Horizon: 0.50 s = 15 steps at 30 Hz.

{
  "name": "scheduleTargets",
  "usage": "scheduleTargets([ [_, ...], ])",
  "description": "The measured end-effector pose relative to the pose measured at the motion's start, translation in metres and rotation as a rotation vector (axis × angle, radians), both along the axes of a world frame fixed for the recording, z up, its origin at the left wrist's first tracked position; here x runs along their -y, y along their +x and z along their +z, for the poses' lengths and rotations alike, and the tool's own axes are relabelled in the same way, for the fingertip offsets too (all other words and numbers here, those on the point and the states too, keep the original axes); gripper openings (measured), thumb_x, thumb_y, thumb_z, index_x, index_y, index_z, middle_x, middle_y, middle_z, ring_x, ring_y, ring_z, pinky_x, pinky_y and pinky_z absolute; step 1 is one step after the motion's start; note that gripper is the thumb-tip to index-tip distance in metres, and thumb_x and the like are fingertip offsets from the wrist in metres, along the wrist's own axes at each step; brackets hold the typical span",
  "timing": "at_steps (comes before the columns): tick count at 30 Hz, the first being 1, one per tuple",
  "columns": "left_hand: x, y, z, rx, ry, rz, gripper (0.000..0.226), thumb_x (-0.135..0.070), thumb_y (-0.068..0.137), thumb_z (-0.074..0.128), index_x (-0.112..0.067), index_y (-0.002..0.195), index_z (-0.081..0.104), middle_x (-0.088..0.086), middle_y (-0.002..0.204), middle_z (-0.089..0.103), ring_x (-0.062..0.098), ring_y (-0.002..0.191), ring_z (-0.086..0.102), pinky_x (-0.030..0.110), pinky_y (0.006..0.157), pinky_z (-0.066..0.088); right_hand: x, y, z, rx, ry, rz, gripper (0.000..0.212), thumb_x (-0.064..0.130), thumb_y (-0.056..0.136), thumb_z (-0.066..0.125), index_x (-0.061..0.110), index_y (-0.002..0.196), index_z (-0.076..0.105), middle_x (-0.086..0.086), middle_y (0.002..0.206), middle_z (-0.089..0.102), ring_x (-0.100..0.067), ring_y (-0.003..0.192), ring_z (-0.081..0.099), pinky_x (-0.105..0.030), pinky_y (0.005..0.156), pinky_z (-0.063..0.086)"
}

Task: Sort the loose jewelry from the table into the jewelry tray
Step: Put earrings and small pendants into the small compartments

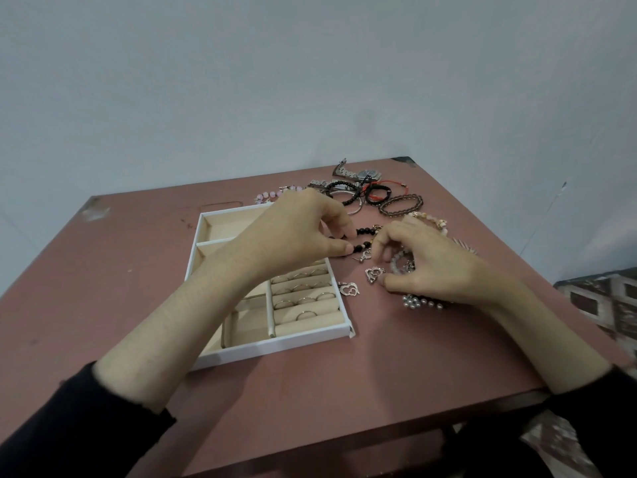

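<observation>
The left hand (296, 232) pinches one end of a black bead bracelet (365, 240), just right of the jewelry tray (275, 350). The right hand (427, 267) curls over a pale bead bracelet (396, 263); whether it grips anything is unclear. A heart pendant (374, 274) lies beside its thumb. Rings (303, 288) sit in the tray's slots. A watch (368, 174) and other bracelets (401, 204) lie heaped near the table's (413, 357) far edge.

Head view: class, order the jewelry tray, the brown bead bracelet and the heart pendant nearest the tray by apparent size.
1. jewelry tray
2. brown bead bracelet, though it lies farther from the camera
3. heart pendant
</observation>
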<state>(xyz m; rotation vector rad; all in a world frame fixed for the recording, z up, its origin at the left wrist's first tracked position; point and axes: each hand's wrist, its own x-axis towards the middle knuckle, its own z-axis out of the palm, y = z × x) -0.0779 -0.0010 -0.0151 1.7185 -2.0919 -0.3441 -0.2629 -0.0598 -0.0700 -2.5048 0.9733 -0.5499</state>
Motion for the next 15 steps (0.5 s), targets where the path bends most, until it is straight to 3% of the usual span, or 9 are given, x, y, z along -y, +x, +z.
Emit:
scheduleTargets([
  [4,-0.0011,0.0007,0.0008,-0.008,0.004,-0.002,0.012,-0.027,0.076,0.074,-0.028,0.087,0.071,-0.015,0.073,0.061,-0.008,0.061,0.051,0.001,0.060,0.036,0.0008,0.0007,-0.0016,-0.089,-0.050,0.009,0.021,0.036,0.069,0.060,0.036,0.089,0.063,0.009,0.084,0.052,-0.013,0.093,0.044,-0.034,0.090,0.036],
  [12,-0.0013,0.0000,-0.0024,-0.044,0.018,-0.004,0.011,-0.025,0.076,0.074,-0.024,0.086,0.072,-0.018,0.069,0.059,-0.011,0.061,0.049,0.003,0.059,0.037,-0.0002,0.0048,-0.0017,-0.094,-0.040,0.014,0.017,0.031,0.070,0.065,0.040,0.070,0.051,0.010,0.081,0.051,-0.008,0.089,0.040,-0.029,0.088,0.031],
  [15,-0.0025,-0.0027,-0.0050,-0.046,0.027,-0.019,0.010,-0.023,0.077,0.073,-0.023,0.086,0.071,-0.015,0.072,0.061,-0.005,0.061,0.049,0.004,0.058,0.037,-0.0018,0.0038,-0.0013,-0.071,-0.047,0.027,0.018,0.026,0.071,0.066,0.038,0.075,0.054,0.010,0.081,0.053,-0.008,0.090,0.041,-0.031,0.089,0.032],
])
